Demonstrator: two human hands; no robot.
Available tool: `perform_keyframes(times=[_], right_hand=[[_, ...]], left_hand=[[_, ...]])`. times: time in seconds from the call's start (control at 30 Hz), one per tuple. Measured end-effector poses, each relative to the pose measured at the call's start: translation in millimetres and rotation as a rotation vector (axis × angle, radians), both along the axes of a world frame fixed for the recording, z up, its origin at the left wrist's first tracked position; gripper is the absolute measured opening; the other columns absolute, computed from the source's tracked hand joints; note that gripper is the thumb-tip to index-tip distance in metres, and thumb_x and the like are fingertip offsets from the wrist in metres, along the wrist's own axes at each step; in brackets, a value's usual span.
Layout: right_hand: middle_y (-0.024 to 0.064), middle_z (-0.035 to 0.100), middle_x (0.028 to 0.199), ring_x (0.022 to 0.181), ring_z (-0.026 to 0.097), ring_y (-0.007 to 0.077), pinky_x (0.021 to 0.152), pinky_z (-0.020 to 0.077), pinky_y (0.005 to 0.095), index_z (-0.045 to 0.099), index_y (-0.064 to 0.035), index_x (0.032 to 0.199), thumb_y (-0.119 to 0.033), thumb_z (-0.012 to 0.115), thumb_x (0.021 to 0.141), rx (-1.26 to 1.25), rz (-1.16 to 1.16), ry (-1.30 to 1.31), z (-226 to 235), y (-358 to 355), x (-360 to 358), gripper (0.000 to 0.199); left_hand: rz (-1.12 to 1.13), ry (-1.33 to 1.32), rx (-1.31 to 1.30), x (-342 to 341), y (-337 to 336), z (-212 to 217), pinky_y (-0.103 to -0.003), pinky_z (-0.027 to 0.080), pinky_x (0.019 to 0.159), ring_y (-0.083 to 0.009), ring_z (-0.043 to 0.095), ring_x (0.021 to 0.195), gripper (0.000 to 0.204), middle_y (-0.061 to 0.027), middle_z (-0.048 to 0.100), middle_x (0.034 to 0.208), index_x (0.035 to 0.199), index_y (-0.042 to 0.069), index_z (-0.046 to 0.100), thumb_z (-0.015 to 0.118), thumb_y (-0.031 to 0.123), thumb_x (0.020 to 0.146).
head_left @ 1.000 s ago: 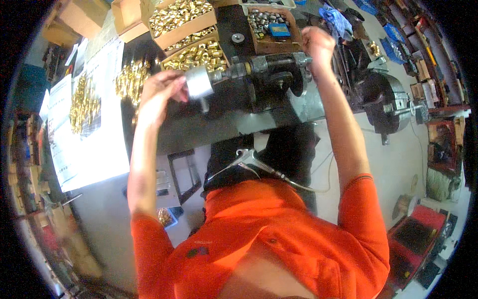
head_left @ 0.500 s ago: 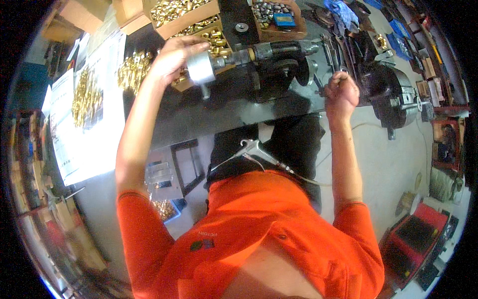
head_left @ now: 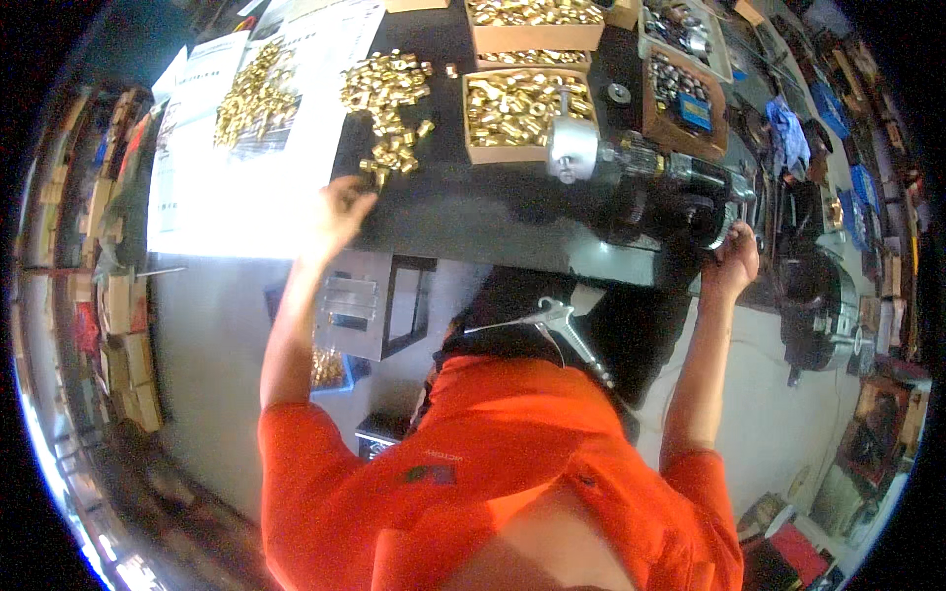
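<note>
Brass fittings (head_left: 384, 89) lie just far of the left hand (head_left: 340, 214); whether its curled fingers pinch any, I can't tell.

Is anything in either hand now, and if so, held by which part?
Cannot be told: the left hand is beside the loose brass pieces, the right hand by the machine; no hold shows clearly.

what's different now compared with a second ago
The left hand has let go of the silver cylinder on the machine and moved left, to the near end of the loose brass fittings. The right hand has come closer in, beside the machine's right end; its grip is unclear. The view has swung left. The brass-filled boxes and blue cloth stayed put.
</note>
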State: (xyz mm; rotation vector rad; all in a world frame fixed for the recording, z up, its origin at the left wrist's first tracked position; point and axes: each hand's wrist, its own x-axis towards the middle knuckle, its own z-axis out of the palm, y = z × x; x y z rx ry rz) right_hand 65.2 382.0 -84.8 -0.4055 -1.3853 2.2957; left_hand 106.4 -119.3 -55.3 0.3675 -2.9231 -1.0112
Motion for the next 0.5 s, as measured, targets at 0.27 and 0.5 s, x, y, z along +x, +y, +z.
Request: perform_keyframes(times=[0.27,0.5], right_hand=[[0.0008,0.042,0.059,0.049,0.035,0.0083,0.041,0.0266,0.0203,0.055,-0.0012,0.078,-0.02,0.045,0.085,0.064,-0.039,0.031,1,-3,-1,0.022],[0.0005,0.043,0.06,0.047,0.033,0.0082,0.042,0.0252,0.02,0.053,-0.0026,0.076,-0.024,0.048,0.085,0.082,-0.007,0.045,1,-1,2,0.024]], left_hand=[[-0.024,0.348,-0.311,-23,26,-11,-0.037,0.045,0.053,-0.03,0.059,0.058,0.02,-0.0139,0.059,0.064,0.086,0.004,0.056,0.065,0.015,0.072],[-0.136,0.294,-0.329,-26,21,2,-0.041,0.045,0.057,-0.0345,0.056,0.065,0.017,-0.0155,0.056,0.069,0.083,0.003,0.054,0.063,0.011,0.071]])
